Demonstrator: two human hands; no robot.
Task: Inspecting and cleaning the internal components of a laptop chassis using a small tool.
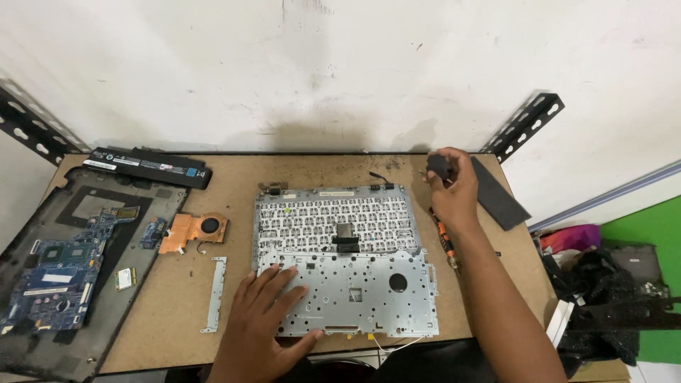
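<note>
A silver laptop keyboard frame (355,234) lies face down in the middle of the brown table. My left hand (262,319) rests flat on its lower left corner, fingers spread. My right hand (454,188) is raised at the far right of the frame and pinches a small dark part (438,166) between its fingertips. An orange-handled screwdriver (445,241) lies on the table just under my right wrist.
A blue motherboard (60,273) sits on a black laptop shell (120,312) at left. A black battery (149,167) lies at the back left. A copper heatsink with fan (193,230), a metal strip (215,294) and a dark flat panel (500,195) lie around.
</note>
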